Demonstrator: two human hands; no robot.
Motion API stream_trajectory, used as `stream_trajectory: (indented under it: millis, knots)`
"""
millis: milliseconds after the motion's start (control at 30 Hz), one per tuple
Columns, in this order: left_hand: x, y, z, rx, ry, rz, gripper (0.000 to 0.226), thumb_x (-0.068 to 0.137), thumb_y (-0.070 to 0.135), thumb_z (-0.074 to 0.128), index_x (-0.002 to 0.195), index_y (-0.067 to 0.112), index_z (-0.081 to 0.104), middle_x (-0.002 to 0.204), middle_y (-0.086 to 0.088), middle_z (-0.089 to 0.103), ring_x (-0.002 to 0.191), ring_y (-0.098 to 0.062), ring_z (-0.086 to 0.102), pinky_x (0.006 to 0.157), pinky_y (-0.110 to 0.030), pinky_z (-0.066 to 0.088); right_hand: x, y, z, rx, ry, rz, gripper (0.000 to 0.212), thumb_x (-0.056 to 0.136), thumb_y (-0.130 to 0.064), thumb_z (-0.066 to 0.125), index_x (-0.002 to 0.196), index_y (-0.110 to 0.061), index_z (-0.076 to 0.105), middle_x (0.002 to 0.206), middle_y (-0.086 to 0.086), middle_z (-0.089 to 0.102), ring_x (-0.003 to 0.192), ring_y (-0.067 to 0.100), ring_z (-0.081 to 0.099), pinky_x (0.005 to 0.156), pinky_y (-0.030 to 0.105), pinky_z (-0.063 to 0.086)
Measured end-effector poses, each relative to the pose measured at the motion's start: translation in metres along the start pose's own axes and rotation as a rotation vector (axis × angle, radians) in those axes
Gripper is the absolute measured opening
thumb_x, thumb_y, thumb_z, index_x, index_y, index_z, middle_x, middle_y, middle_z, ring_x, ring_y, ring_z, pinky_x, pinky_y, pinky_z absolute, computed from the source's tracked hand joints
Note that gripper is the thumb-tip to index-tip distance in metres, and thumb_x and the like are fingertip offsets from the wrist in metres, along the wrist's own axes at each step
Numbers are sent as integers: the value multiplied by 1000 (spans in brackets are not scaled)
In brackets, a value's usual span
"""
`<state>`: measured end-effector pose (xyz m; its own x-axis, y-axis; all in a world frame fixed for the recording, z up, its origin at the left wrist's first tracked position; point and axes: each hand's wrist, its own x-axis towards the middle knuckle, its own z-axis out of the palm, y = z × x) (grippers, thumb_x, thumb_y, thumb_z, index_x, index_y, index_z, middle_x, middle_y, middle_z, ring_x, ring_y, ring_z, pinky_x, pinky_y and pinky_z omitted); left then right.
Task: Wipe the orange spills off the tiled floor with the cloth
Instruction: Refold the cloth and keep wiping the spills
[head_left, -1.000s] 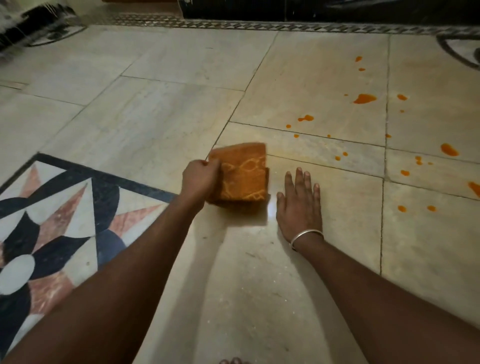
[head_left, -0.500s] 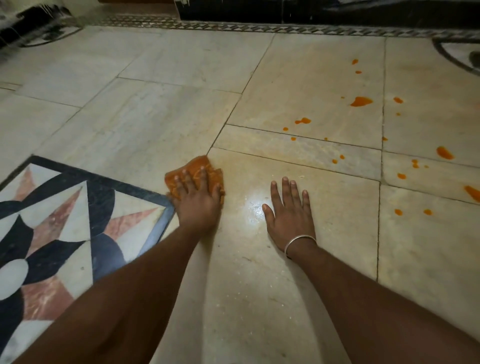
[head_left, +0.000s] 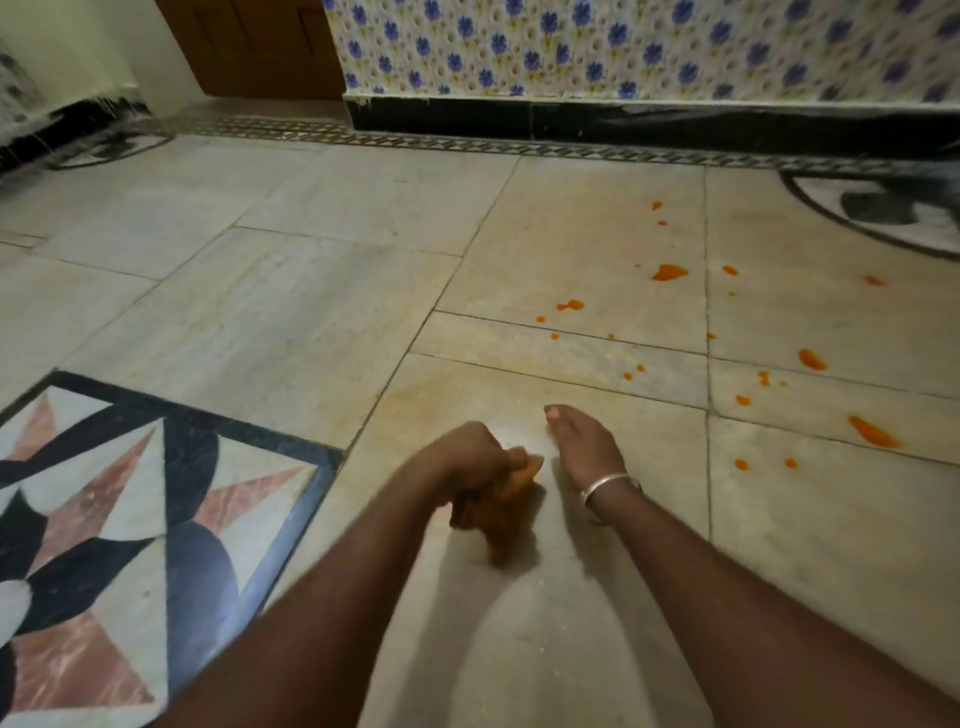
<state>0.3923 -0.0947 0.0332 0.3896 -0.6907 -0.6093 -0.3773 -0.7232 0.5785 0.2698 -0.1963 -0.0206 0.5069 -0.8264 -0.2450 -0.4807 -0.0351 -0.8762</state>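
My left hand (head_left: 467, 457) grips a bunched orange cloth (head_left: 498, 512), most of it hanging under my fist just above the pale tiled floor (head_left: 311, 322). Flat on the tile just right of the cloth rests my right hand (head_left: 584, 447), with a metal bangle at the wrist. Several orange spills dot the tiles to the right: a larger blot (head_left: 669, 272) farther off, a smaller one (head_left: 570, 305) nearer, and streaks (head_left: 872, 432) at the right. A faint orange smear tints the tile ahead of my hands.
An inlaid star pattern of black, pink and white stone (head_left: 104, 514) fills the floor at the left. A black skirting (head_left: 623, 122) under flowered wall tiles runs along the back, with a brown door (head_left: 260, 47) at its left. Another dark inlay (head_left: 883, 208) lies at far right.
My left hand has pulled the cloth back and to the right, from the floor near the star inlay to beside my right hand, and bunched it in a fist. The view has tilted up.
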Motion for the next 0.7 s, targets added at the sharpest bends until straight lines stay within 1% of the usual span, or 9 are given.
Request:
stream_trajectory:
  millis: [67, 100, 200, 267, 367, 433, 500, 567, 700]
  knots:
    - [1, 16, -19, -467, -157, 39, 38, 102, 36, 59, 101, 1, 74, 97, -18, 75, 85, -28, 71, 90, -47, 61, 6, -17, -30, 335, 2, 173, 38, 104, -37, 44, 119, -12, 68, 120, 15, 69, 97, 25, 64, 77, 30, 50]
    - [9, 24, -28, -634, -167, 82, 38, 104, 35, 55, 105, 2, 73, 100, -19, 74, 88, -29, 72, 92, -48, 59, 10, -27, -47, 418, -35, 226, 42, 102, -44, 44, 117, -13, 69, 115, 14, 70, 93, 25, 65, 73, 31, 51]
    - [22, 67, -42, -937, -238, 215, 48, 101, 40, 50, 126, 3, 65, 129, -24, 67, 108, -35, 69, 103, -53, 54, 22, -63, -106, 438, -182, 239, 60, 94, -65, 43, 120, -17, 67, 115, 11, 72, 104, 29, 68, 91, 43, 53]
    - [24, 100, -44, -1074, -263, 291, 54, 99, 55, 50, 126, 12, 66, 131, -24, 67, 115, -39, 68, 105, -56, 50, 24, -92, -137, 427, -231, 214, 58, 90, -64, 51, 119, -16, 66, 116, 13, 71, 103, 30, 68, 94, 46, 53]
    - [17, 151, -43, -1169, -378, 425, 54, 93, 68, 57, 113, 18, 67, 127, -21, 70, 115, -42, 69, 103, -60, 52, 22, -136, -180, 338, -139, 106, 32, 89, -32, 70, 114, -12, 64, 119, 15, 67, 95, 26, 68, 89, 42, 58]
    - [12, 179, -37, -1180, -458, 510, 42, 96, 59, 62, 105, 18, 68, 121, -19, 72, 112, -40, 70, 104, -58, 51, 20, -158, -204, 177, 1, 59, 45, 82, -18, 78, 123, -13, 61, 120, 13, 65, 99, 26, 67, 84, 40, 60]
    - [8, 204, -29, -1184, -527, 542, 44, 97, 51, 64, 121, 14, 67, 126, -21, 71, 116, -39, 69, 108, -59, 49, 14, -176, -231, 15, 80, 63, 54, 79, -15, 81, 128, -16, 58, 111, 7, 64, 95, 23, 66, 71, 34, 60]
    - [9, 225, -16, -1219, -590, 548, 62, 95, 50, 67, 141, 9, 57, 134, -23, 67, 122, -41, 66, 108, -60, 48, 9, -189, -256, -133, 108, 101, 55, 77, -16, 82, 126, -20, 57, 107, 4, 61, 94, 23, 63, 71, 33, 58]
    - [-5, 265, 17, -1170, -671, 538, 55, 95, 33, 71, 142, 8, 58, 131, -21, 70, 118, -36, 69, 95, -48, 59, 1, -199, -306, -384, 164, 204, 59, 75, -21, 85, 126, -25, 55, 115, 7, 59, 100, 28, 62, 81, 42, 59]
